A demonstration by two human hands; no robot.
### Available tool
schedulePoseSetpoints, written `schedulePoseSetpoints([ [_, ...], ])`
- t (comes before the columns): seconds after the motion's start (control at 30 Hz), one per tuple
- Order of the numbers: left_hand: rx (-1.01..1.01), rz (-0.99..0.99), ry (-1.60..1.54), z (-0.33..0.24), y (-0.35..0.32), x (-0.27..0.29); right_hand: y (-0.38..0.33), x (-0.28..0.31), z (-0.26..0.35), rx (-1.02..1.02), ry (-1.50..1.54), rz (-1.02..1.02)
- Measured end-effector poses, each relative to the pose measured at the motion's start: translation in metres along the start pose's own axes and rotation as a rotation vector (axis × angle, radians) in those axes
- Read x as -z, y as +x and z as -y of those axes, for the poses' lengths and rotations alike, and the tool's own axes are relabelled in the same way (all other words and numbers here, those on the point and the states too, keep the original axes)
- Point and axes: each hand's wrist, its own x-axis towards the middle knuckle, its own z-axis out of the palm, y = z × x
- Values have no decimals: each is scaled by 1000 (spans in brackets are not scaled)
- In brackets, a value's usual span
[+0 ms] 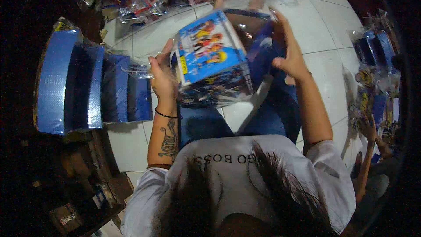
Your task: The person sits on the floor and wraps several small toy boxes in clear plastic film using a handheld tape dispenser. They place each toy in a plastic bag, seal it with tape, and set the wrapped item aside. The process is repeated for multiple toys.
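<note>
Over the person's knees (269, 109), a picture-covered blue pack (210, 50) in clear plastic is held tilted, above the floor (322, 85). The left hand (162, 72) grips its left side; the right hand (291, 55) is spread along the right side of a dark blue box (266, 52), and whether it grips firmly cannot be told. The pack overlaps the box's left side; blur hides whether it sits inside. Slick, loose wrap could let the pack slide through the left fingers, and uneven support could tip the box. Farther out, blue cartons (59, 83) stand along the floor's left side, where a careless elbow might topple them; plastic bags (140, 6) lie toward its far edge.
</note>
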Motion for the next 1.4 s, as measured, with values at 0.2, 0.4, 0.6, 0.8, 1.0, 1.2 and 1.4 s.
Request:
schedulePoseSetpoints([
  [0.2,-157,-30,314,-14,-45,-50,55,52,141,-210,-552,19],
  [0.4,-291,-15,334,-16,-55,-54,44,58,150,-276,-698,201],
  [0.6,-392,-31,343,-5,-62,-68,69,25,178,394,-1124,113],
  [0.8,-461,-195,475,-35,-72,-69,102,-55,169,240,-1317,889],
  [1.0,-676,196,1099,-86,-105,-118,134,-13,141,634,-1051,894],
  [1.2,-464,655,1737,-80,-90,-157,97,-9,143,711,-1103,843],
  [1.4,-484,490,1446,-74,-74,-134,51,-3,121,821,-1137,683],
])
